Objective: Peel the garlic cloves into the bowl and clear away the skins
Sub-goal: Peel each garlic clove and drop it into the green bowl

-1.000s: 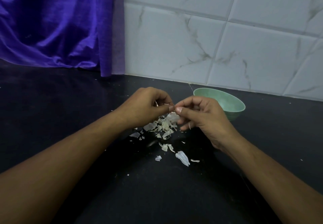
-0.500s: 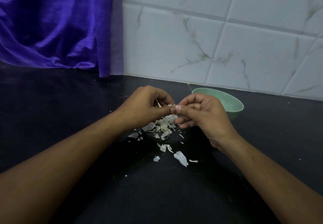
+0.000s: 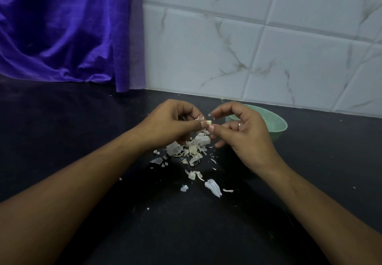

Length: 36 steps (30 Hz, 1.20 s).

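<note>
My left hand [image 3: 175, 124] pinches a small pale garlic clove [image 3: 209, 122] between thumb and fingertips, above the skins. My right hand [image 3: 246, 132] meets it from the right. Its thumb tip presses the clove's end, and its index finger arches over the clove, apart from the thumb. A pile of white garlic skins [image 3: 192, 149] lies on the black counter [image 3: 82, 132] just below both hands. The green bowl [image 3: 277, 126] stands behind my right hand, partly hidden by it; its contents are not visible.
Loose skin flakes, one large piece [image 3: 213, 187], trail toward me from the pile. A purple curtain [image 3: 62, 33] hangs at the back left. The white marbled tile wall [image 3: 258, 47] runs behind the bowl.
My right index finger has lifted off the clove and now arches above it. Both hands stay over the skin pile.
</note>
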### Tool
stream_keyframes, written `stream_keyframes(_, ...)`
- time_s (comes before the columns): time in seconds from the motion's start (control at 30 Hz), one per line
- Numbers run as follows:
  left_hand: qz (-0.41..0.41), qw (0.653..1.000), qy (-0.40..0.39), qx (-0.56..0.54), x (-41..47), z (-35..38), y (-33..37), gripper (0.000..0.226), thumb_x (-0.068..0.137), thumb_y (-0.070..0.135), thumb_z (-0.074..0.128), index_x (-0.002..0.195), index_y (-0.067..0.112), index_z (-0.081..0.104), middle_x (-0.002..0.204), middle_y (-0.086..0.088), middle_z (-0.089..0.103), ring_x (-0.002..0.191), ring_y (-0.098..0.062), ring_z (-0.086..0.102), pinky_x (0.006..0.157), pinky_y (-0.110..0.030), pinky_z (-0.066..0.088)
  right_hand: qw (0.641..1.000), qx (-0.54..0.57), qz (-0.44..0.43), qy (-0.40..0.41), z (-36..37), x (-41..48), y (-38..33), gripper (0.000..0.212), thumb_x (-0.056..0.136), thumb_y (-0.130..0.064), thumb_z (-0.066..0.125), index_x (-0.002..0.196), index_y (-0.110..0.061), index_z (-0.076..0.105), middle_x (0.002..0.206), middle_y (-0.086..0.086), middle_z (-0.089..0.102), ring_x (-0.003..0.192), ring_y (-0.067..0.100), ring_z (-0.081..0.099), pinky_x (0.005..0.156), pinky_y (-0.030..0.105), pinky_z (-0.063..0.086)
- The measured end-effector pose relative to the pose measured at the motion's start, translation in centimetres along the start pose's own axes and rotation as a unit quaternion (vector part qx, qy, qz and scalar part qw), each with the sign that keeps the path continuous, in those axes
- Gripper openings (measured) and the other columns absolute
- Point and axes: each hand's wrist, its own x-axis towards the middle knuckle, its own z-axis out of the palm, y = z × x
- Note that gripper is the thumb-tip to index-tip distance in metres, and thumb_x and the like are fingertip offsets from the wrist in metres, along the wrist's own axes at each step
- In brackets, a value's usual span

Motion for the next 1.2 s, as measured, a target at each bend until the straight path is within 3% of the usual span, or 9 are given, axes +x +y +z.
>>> stream_keyframes(0.07,-0.007,1.0,-0.005,-0.008,0.0,0.0,0.0,0.019,0.094,0.025,0.076,0.096,0.007,0.074,0.072,-0.002,0.068,0.059,-0.013,0.061,0.055,-0.028,0.054,0.999,-0.038,-0.033,-0.001,0.0,0.0,-0.1,0.024,0.087,0.0,0.078,0.105,-0.015,0.072,0.101,0.005,0.073,0.07,0.03,0.074,0.058,0.037,0.061)
stream_keyframes(0.2,-0.007,1.0,-0.021,0.003,0.0,0.0,-0.2,0.02,0.096,0.027,0.074,0.096,0.007,0.073,0.076,-0.01,0.066,0.061,-0.017,0.061,0.056,-0.03,0.055,0.994,-0.085,-0.065,0.0,0.1,0.0,0.1,0.009,0.088,-0.005,0.08,0.093,-0.011,0.077,0.098,0.0,0.072,0.069,0.019,0.073,0.06,0.04,0.062)
stream_keyframes(0.43,0.011,0.998,0.023,0.051,0.1,-0.1,-0.6,0.009,0.098,0.024,0.072,0.094,0.017,0.076,0.065,0.007,0.066,0.06,-0.015,0.063,0.058,-0.033,0.056,1.0,0.012,-0.006,0.0,-0.5,0.6,-0.3,0.007,0.099,-0.006,0.067,0.1,-0.01,0.073,0.09,0.011,0.076,0.075,0.023,0.074,0.065,0.033,0.061)
stream_keyframes(0.63,0.027,0.994,0.033,0.101,-0.1,0.2,-0.5,0.01,0.099,0.024,0.071,0.093,0.023,0.079,0.071,0.004,0.072,0.06,-0.018,0.067,0.062,-0.041,0.061,0.992,-0.066,-0.075,0.08,-1.7,1.1,-0.6,0.005,0.091,-0.009,0.077,0.094,-0.014,0.078,0.098,0.004,0.077,0.091,0.019,0.073,0.085,0.029,0.057)
stream_keyframes(0.73,0.029,0.993,0.033,0.109,-0.2,0.3,-0.5,0.012,0.098,0.028,0.072,0.09,0.022,0.078,0.071,0.003,0.071,0.058,-0.016,0.066,0.06,-0.039,0.061,0.989,-0.058,-0.069,0.116,-2.8,1.4,-1.1,0.001,0.091,-0.008,0.077,0.092,-0.009,0.077,0.089,0.005,0.076,0.085,0.014,0.071,0.08,0.025,0.057)
stream_keyframes(0.93,0.028,0.993,0.03,0.109,-0.1,0.4,-0.6,0.013,0.098,0.029,0.072,0.089,0.021,0.078,0.072,0.0,0.07,0.058,-0.013,0.065,0.057,-0.034,0.06,0.997,0.016,-0.001,0.073,-1.9,1.1,-0.9,0.003,0.094,-0.004,0.072,0.092,-0.003,0.073,0.08,0.006,0.073,0.076,0.019,0.072,0.063,0.036,0.063)
stream_keyframes(1.1,0.031,0.992,0.033,0.115,-0.2,0.4,-0.5,0.014,0.098,0.03,0.072,0.089,0.021,0.077,0.076,-0.003,0.073,0.057,-0.011,0.064,0.056,-0.029,0.056,0.996,-0.033,-0.029,0.082,-2.1,0.8,-1.5,0.004,0.095,-0.008,0.073,0.092,-0.005,0.072,0.073,0.017,0.069,0.06,0.018,0.066,0.049,0.033,0.055)
stream_keyframes(1.2,0.034,0.992,0.029,0.117,-0.3,0.5,-0.4,0.014,0.098,0.031,0.072,0.09,0.021,0.077,0.076,-0.003,0.072,0.058,-0.01,0.064,0.057,-0.032,0.058,0.993,-0.037,-0.042,0.108,-2.9,1.0,-2.1,0.008,0.095,-0.01,0.074,0.093,-0.003,0.071,0.063,0.012,0.065,0.047,0.015,0.057,0.044,0.028,0.048)
